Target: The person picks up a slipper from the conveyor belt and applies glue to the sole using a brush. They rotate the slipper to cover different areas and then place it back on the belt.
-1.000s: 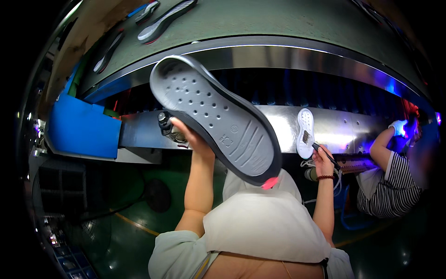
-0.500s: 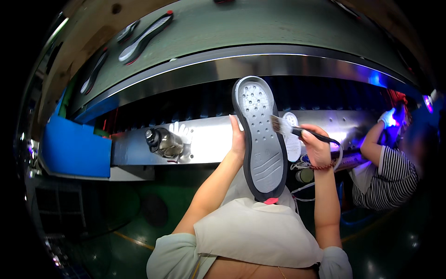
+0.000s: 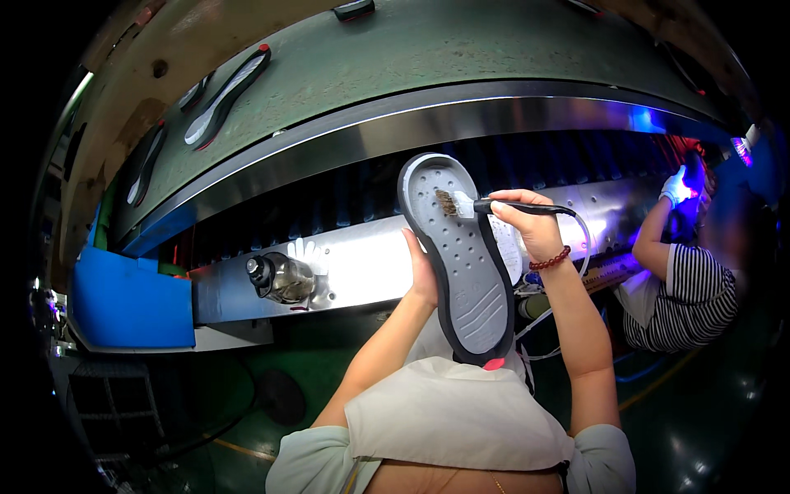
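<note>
In front of me I hold a long shoe sole [image 3: 471, 265] with a grey, dimpled inner face, a black rim and a red tab at its near end. My left hand [image 3: 422, 272] grips it by the left edge, thumb along the rim and the other fingers hidden underneath. Closed around a black-handled brush [image 3: 514, 207], my right hand [image 3: 531, 224] reaches over from the right. A white tube or cord runs from the handle's end. The brown bristles touch the upper part of the sole's grey face.
A dark bottle [image 3: 281, 277] and a white glove [image 3: 306, 253] sit on the metal ledge [image 3: 370, 255]. Behind it, a green conveyor belt [image 3: 444, 58] carries several soles [image 3: 226, 97]. A pale sole [image 3: 508, 245] lies beyond my right wrist. A co-worker [image 3: 687, 284] in stripes works at right.
The brush has moved left and up, from the sole's right edge onto its upper face. The sole has tilted slightly, its far end shifting left. Soles on the belt appear farther left.
</note>
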`<state>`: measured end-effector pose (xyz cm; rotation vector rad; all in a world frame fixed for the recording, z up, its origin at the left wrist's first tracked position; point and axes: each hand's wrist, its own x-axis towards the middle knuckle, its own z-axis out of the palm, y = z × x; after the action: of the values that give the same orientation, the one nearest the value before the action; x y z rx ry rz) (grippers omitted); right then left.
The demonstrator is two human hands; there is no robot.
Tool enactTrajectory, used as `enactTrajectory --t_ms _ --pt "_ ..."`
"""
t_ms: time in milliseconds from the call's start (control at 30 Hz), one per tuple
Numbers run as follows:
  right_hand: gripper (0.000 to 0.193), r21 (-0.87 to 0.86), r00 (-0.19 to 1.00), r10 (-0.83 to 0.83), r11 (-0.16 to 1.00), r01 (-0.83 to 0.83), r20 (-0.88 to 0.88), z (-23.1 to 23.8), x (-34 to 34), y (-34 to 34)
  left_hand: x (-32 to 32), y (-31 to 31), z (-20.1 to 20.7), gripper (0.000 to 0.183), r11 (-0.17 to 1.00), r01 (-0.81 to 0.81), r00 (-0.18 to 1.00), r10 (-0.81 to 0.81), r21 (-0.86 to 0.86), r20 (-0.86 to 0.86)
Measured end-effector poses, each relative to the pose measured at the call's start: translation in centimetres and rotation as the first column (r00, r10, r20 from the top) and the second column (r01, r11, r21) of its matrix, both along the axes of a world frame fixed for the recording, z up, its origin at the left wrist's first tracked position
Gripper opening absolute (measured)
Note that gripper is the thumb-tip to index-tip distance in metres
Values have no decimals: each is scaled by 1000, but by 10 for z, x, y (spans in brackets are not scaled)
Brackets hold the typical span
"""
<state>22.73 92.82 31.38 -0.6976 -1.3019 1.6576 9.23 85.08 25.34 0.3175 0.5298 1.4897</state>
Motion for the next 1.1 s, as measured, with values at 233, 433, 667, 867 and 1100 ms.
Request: enactTrajectory --t_ms 233,433,667,867,1100 --pt "16 204 973 -51 979 4 225 13 -14 4 -1 -1 -1 83 999 15 999 -16 -29 -34" --pt "16 691 881 -314 723 -19 353 5 -30 -14 0 10 -7 79 997 -11 999 8 -82 -41" --pt "12 782 865 -233 573 -247 444 -23 -6 -70 -44 13 0 80 980 -188 979 192 59 -64" --pt "16 464 886 71 831 -307 458 14 12 -45 -47 3 13 78 981 -169 984 163 93 66" --pt "14 413 950 117 880 -235 291 57 -20 -11 -16 4 39 79 918 124 876 -280 378 392"
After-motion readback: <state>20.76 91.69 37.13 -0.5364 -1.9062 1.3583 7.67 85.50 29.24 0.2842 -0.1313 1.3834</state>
